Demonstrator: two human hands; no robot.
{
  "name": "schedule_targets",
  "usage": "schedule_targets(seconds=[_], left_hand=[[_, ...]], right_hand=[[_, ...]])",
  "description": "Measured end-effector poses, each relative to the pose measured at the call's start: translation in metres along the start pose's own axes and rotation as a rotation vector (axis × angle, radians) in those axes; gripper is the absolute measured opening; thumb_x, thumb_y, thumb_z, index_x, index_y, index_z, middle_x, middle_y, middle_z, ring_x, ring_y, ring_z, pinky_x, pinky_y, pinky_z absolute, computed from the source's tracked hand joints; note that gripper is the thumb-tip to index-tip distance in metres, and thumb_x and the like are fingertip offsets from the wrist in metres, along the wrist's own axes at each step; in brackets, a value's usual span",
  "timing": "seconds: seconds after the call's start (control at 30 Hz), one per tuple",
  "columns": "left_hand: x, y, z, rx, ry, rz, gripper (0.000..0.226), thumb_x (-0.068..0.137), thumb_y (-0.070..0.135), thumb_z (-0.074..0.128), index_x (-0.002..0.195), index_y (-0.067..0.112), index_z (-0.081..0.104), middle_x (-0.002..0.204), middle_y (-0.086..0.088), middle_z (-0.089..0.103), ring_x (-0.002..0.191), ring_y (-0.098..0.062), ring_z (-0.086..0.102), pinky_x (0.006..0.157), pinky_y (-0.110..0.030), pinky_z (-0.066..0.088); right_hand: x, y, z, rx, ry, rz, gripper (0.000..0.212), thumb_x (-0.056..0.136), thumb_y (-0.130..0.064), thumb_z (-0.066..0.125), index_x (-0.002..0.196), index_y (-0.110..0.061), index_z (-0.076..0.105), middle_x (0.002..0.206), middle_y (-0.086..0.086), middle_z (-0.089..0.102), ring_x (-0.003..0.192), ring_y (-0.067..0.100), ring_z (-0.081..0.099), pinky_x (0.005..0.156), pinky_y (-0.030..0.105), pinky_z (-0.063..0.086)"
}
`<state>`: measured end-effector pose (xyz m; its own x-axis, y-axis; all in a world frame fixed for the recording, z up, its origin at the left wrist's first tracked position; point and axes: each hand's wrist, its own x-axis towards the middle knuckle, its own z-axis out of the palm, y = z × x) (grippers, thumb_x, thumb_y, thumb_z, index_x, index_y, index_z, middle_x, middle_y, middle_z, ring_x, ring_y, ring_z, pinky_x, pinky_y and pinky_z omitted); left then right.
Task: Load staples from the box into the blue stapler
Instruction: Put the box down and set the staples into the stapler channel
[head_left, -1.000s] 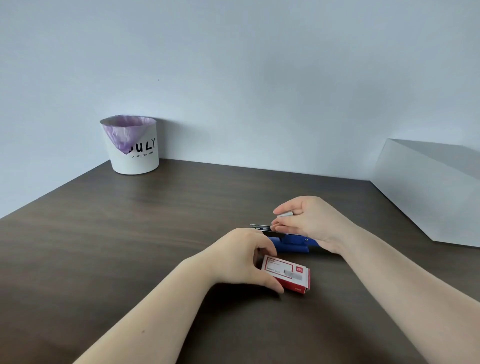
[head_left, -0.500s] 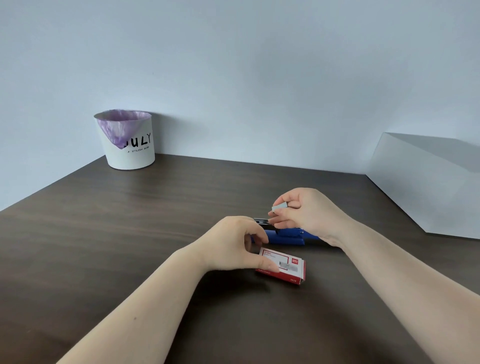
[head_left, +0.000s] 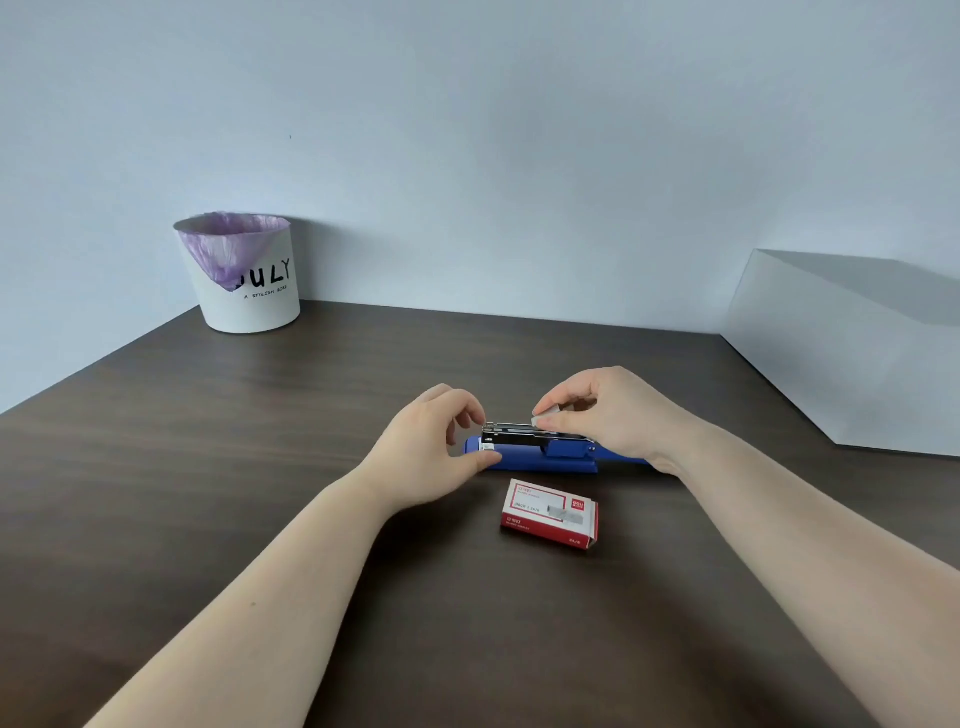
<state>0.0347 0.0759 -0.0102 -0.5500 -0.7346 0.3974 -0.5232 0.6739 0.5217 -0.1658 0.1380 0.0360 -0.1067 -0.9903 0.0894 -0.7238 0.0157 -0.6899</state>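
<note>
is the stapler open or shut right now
Open: the blue stapler shows its bare metal staple channel on top, and the right hand holds a staple strip just above it.

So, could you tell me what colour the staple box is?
The staple box is red and white, seen in the head view.

My left hand & right hand are both bare, no gloves, rings or watch that I can see; forearms bare too, no sleeves in view up to the frame edge; small dark mole on left forearm.
</note>
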Motion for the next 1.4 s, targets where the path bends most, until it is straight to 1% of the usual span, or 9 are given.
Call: schedule_targets(seconds=[0.07, 0.17, 0.27, 0.33, 0.47, 0.77, 1.03, 1.3, 1.4], left_hand=[[0.0, -0.003, 0.002, 0.019, -0.018, -0.013, 0.041, 0.071, 0.037, 0.074, 0.106, 0.027, 0.055, 0.097, 0.011, 0.051, 0.078, -0.006, 0.051, 0.072, -0.017, 0.041], [0.0, -0.008, 0.006, 0.036, -0.078, -0.038, 0.062, 0.073, 0.041, 0.071, 0.128, 0.028, 0.046, 0.118, 0.008, 0.055, 0.105, -0.009, 0.053, 0.092, -0.027, 0.044], [0.002, -0.01, 0.008, 0.053, -0.135, -0.072, 0.065, 0.076, 0.04, 0.069, 0.134, 0.025, 0.043, 0.132, 0.005, 0.055, 0.123, -0.013, 0.049, 0.104, -0.031, 0.039], [0.003, -0.009, 0.009, 0.06, -0.155, -0.077, 0.058, 0.077, 0.038, 0.068, 0.13, 0.025, 0.048, 0.131, 0.005, 0.058, 0.122, -0.014, 0.05, 0.104, -0.031, 0.04], [0.003, -0.007, 0.007, 0.035, -0.17, -0.053, 0.036, 0.079, 0.033, 0.066, 0.114, 0.027, 0.06, 0.112, 0.007, 0.067, 0.106, -0.016, 0.058, 0.093, -0.033, 0.046], [0.004, -0.007, 0.007, 0.012, -0.173, -0.065, 0.035, 0.079, 0.033, 0.066, 0.113, 0.028, 0.06, 0.11, 0.007, 0.068, 0.102, -0.013, 0.058, 0.088, -0.027, 0.045], [0.004, -0.007, 0.007, 0.008, -0.173, -0.069, 0.035, 0.079, 0.033, 0.067, 0.112, 0.026, 0.061, 0.109, 0.006, 0.068, 0.102, -0.014, 0.059, 0.089, -0.029, 0.046], [0.004, -0.006, 0.006, -0.003, -0.17, -0.078, 0.035, 0.079, 0.032, 0.068, 0.112, 0.025, 0.062, 0.109, 0.006, 0.068, 0.102, -0.014, 0.059, 0.091, -0.03, 0.046], [0.004, -0.007, 0.007, -0.003, -0.171, -0.08, 0.036, 0.079, 0.033, 0.068, 0.113, 0.025, 0.062, 0.11, 0.006, 0.068, 0.103, -0.014, 0.059, 0.09, -0.028, 0.046]], right_hand=[[0.001, 0.001, 0.002, -0.005, -0.004, -0.004, 0.011, 0.079, -0.024, 0.073, 0.089, -0.021, 0.077, 0.095, -0.001, 0.072, 0.093, 0.017, 0.064, 0.087, 0.031, 0.051], [0.003, 0.003, 0.005, -0.014, -0.016, 0.002, 0.012, 0.08, -0.022, 0.072, 0.09, -0.02, 0.077, 0.095, -0.002, 0.072, 0.094, 0.014, 0.065, 0.087, 0.029, 0.051], [0.005, 0.007, 0.007, -0.033, -0.018, 0.004, 0.013, 0.08, -0.024, 0.072, 0.092, -0.02, 0.077, 0.096, -0.002, 0.072, 0.094, 0.013, 0.065, 0.087, 0.028, 0.051], [0.005, 0.008, 0.008, -0.035, -0.019, 0.004, 0.013, 0.081, -0.023, 0.071, 0.092, -0.02, 0.077, 0.096, -0.002, 0.072, 0.094, 0.014, 0.064, 0.085, 0.027, 0.05], [0.005, 0.01, 0.009, -0.027, -0.024, -0.002, 0.013, 0.081, -0.024, 0.071, 0.092, -0.021, 0.077, 0.096, -0.001, 0.072, 0.094, 0.013, 0.064, 0.082, 0.026, 0.048], [0.007, 0.01, 0.015, -0.009, 0.018, -0.005, 0.01, 0.083, -0.026, 0.069, 0.088, -0.021, 0.076, 0.097, -0.004, 0.07, 0.093, 0.009, 0.062, 0.072, 0.014, 0.042], [0.004, 0.015, 0.018, 0.021, 0.064, -0.025, 0.014, 0.083, -0.025, 0.069, 0.095, -0.021, 0.076, 0.1, -0.007, 0.071, 0.094, 0.006, 0.063, 0.076, 0.013, 0.043], [0.004, 0.015, 0.019, -0.106, 0.035, -0.064, 0.021, 0.084, -0.027, 0.067, 0.103, -0.023, 0.074, 0.095, -0.01, 0.067, 0.08, -0.002, 0.057, 0.067, 0.009, 0.037], [0.004, 0.015, 0.017, -0.084, -0.025, -0.061, 0.03, 0.082, -0.029, 0.07, 0.111, -0.026, 0.069, 0.101, -0.011, 0.071, 0.086, -0.003, 0.058, 0.077, 0.012, 0.039]])
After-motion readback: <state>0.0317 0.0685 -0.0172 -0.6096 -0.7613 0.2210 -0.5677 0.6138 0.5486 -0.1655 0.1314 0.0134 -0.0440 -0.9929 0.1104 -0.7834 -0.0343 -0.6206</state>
